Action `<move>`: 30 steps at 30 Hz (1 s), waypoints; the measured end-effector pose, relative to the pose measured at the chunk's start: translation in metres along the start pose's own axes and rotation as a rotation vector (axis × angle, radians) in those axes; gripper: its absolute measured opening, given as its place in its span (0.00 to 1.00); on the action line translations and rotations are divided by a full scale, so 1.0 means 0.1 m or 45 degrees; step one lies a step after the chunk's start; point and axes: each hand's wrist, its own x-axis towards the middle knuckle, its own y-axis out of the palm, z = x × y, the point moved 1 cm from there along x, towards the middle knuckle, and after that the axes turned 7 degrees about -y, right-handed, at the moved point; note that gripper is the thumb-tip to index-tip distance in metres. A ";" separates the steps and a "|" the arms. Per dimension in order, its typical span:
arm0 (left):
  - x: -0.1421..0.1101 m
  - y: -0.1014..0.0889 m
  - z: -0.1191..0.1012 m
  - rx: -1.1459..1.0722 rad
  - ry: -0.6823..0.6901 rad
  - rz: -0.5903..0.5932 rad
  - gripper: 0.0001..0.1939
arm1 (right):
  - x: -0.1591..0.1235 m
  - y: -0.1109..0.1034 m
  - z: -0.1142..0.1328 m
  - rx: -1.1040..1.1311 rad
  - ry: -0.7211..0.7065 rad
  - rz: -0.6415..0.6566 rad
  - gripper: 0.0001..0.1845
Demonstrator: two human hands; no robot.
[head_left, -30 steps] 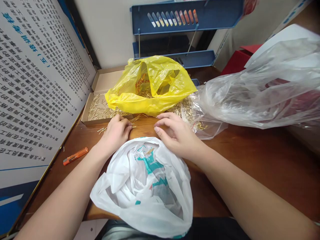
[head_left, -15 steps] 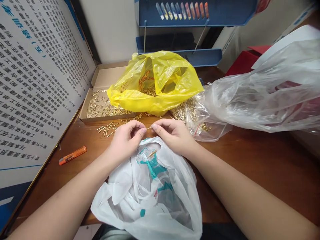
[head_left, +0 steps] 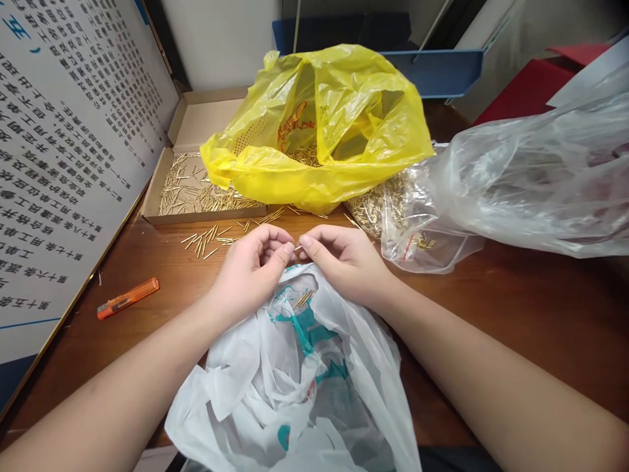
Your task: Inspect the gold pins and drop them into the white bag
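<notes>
A slim metal pin (head_left: 297,248) lies between the hands, just above the far rim of the white plastic bag (head_left: 246,347). The left hand (head_left: 250,269) has thumb and fingertips closed on one end; the right hand (head_left: 346,265) pinches the other. It looks very light, stiff and smooth, likely to roll or slip if pressed off-centre, and perhaps easy to bend; the ends seem the best place to hold it. The white bag is limp and would fold under a touch, so its rim is the place to take it. Inside it lie a few gold pins (head_left: 304,299).

Beyond the white bag stands a yellow bag (head_left: 314,183) with more pins inside. Beyond and left of the white bag are loose pins (head_left: 201,241) and a cardboard box (head_left: 206,215); beyond and right, a clear bag (head_left: 378,210) of pins. An orange cutter (head_left: 128,298) lies left of it. The wooden table (head_left: 491,314) looks smooth and slightly glossy. Farther out, a printed board (head_left: 73,164) leans left of the white bag, and a blue rack (head_left: 437,72) stands far beyond it.
</notes>
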 end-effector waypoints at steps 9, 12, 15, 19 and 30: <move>0.00 0.02 -0.02 -0.017 -0.002 0.008 0.03 | -0.03 0.00 0.00 -0.011 -0.020 0.075 0.17; 0.00 0.02 -0.03 -0.043 -0.006 0.009 0.03 | -0.02 0.00 0.01 -0.006 -0.029 0.074 0.17; 0.00 0.01 -0.04 -0.071 -0.009 0.008 0.03 | -0.02 0.00 0.03 0.019 -0.030 0.057 0.16; 0.00 0.01 -0.04 -0.105 -0.020 0.007 0.04 | -0.02 0.03 0.01 0.097 0.004 0.025 0.14; -0.03 -0.02 0.02 0.164 0.009 -0.065 0.06 | -0.17 -0.48 0.65 -0.810 -0.664 -0.405 0.05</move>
